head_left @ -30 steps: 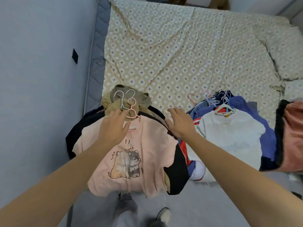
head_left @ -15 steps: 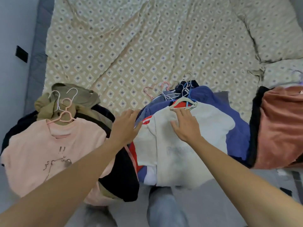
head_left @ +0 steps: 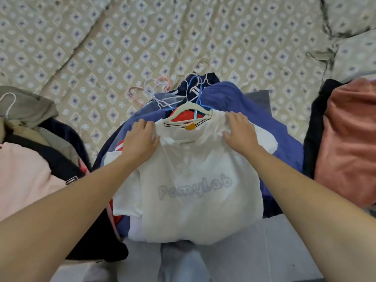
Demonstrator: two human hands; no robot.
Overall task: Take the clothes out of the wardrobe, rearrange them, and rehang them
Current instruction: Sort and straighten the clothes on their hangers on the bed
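Bed (head_left: 85, 47) with a diamond-patterned cover, carrying three heaps of clothes along its near edge: a middle pile (head_left: 227, 102) of blue, red and dark garments, a pink-and-black heap (head_left: 24, 176) at the left and a rust-coloured garment (head_left: 350, 143) at the right. Topmost on the middle pile lies the white T-shirt (head_left: 199, 190), printed across the chest, with its hem hanging over the bed edge toward the floor. The shirt sits on a white hanger (head_left: 190, 107) whose neighbours, blue and pink hanger hooks (head_left: 160, 92), cross one another just beyond the collar. The left hand (head_left: 140, 139) rests on the left shoulder of the shirt and the right hand (head_left: 240, 133) on the right shoulder; each grip appears to gather cloth under bent fingers, though how firmly cannot be told. Likely hazards: a lift may drag tangled hooks and the garments below along with it; the thin cloth may slip off the hanger ends; the overhanging pile may slide to the floor. Open room lies on the bare cover beyond the pile; the flanking heaps sit near on both sides, narrowing any sideways move.
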